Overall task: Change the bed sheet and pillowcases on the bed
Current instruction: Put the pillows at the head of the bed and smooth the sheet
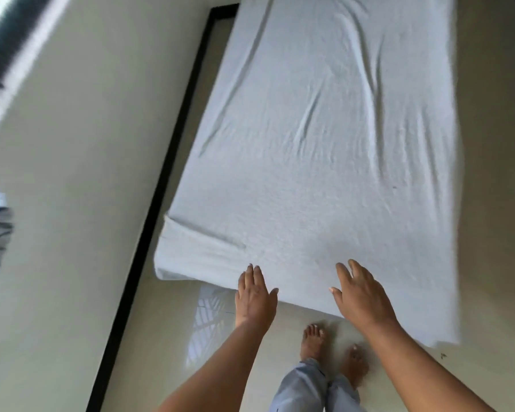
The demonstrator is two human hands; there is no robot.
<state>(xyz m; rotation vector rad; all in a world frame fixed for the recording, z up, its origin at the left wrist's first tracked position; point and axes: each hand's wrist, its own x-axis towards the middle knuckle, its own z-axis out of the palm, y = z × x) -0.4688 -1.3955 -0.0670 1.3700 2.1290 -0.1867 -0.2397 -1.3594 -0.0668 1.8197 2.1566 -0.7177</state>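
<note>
Now my left hand (254,295) and right hand (360,295) lie flat, fingers straight and gripping nothing, on the sheet (324,144) at lower centre, smoothing it over the bed's foot edge.

One sheet (324,144), one left hand (255,295), one right hand (361,297), two bare feet (312,341).

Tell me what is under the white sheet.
The white sheet drapes a flat, thick slab, likely a mattress, but covers it wholly, so its surface is hidden. The left hand and right hand are open at its near edge.
</note>
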